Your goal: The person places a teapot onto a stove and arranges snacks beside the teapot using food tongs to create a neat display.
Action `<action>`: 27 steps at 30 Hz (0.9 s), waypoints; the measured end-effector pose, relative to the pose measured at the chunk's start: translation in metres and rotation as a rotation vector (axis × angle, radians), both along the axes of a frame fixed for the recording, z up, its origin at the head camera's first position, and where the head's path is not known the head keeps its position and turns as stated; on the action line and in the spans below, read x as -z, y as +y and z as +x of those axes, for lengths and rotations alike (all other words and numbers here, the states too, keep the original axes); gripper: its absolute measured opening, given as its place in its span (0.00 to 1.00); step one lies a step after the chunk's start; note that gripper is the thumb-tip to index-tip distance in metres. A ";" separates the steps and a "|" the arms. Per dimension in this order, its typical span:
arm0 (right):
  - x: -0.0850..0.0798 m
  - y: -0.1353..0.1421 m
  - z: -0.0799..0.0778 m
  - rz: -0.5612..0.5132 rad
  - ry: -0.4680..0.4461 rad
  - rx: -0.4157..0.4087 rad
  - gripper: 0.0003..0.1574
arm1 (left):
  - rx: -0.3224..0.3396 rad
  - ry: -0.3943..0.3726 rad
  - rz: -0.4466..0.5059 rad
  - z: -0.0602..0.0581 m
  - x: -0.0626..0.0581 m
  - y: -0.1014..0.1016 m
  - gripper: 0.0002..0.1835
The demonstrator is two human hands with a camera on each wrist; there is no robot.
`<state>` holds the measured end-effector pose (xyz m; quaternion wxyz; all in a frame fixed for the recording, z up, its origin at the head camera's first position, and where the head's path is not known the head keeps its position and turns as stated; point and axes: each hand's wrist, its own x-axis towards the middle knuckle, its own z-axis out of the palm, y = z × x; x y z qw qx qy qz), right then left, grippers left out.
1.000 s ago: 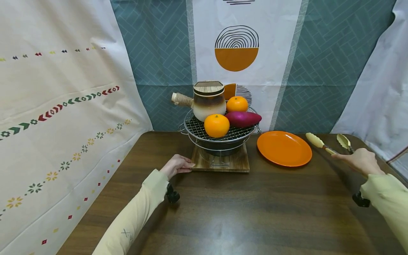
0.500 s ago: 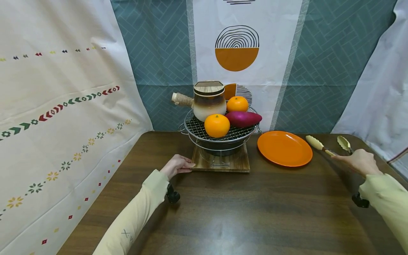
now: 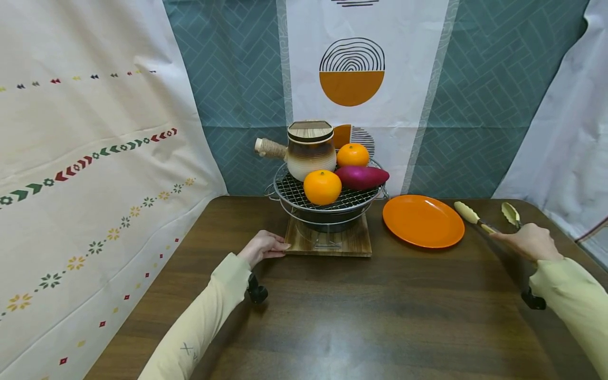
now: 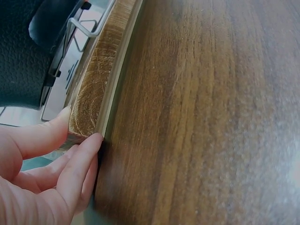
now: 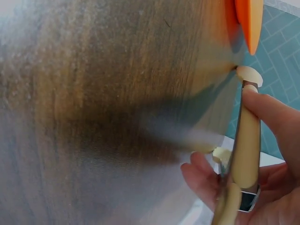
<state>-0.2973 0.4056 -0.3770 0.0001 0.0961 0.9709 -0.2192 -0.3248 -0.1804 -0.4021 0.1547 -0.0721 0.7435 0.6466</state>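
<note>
My left hand [image 3: 263,246] pinches the front left corner of a square wooden board [image 3: 357,244]. In the left wrist view its thumb lies on the top edge and the fingertips at the underside. On the board stands a round grill [image 3: 304,199] with a mesh top, bearing a lidded pot [image 3: 311,155], two oranges [image 3: 323,187] and a purple sweet potato [image 3: 362,177]. At the right, my right hand [image 3: 531,243] holds tongs [image 3: 467,212] with cream tips, spread apart. The right wrist view shows the thumb along one cream-coloured arm of the tongs.
An orange plate [image 3: 423,221] lies between the grill and the tongs. A dark wooden table [image 3: 332,306] carries everything. Patterned cloths hang behind the table [image 3: 247,95] and along its left side [image 3: 95,158]. A white cloth [image 3: 560,137] hangs at the right.
My right hand has shifted slightly left with the tongs. The left hand keeps its pinch on the board, and the things on the grill have not moved.
</note>
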 end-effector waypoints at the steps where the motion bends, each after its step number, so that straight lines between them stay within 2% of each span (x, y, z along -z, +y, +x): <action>1: 0.000 0.000 -0.001 0.003 -0.008 -0.004 0.47 | 0.003 0.000 0.000 0.000 0.000 0.000 0.17; 7: -0.001 -0.002 -0.003 0.033 -0.047 0.007 0.48 | -0.005 -0.018 0.012 0.000 -0.002 -0.001 0.21; 13: 0.000 -0.003 -0.004 0.072 -0.106 0.058 0.51 | 0.003 -0.008 0.008 0.001 -0.002 0.000 0.19; 21: 0.003 -0.005 -0.002 0.062 -0.085 0.029 0.53 | -0.001 -0.017 0.005 0.002 -0.005 0.000 0.20; 27: 0.000 -0.009 -0.001 0.063 -0.082 0.015 0.51 | 0.001 -0.017 -0.004 -0.002 0.003 -0.001 0.21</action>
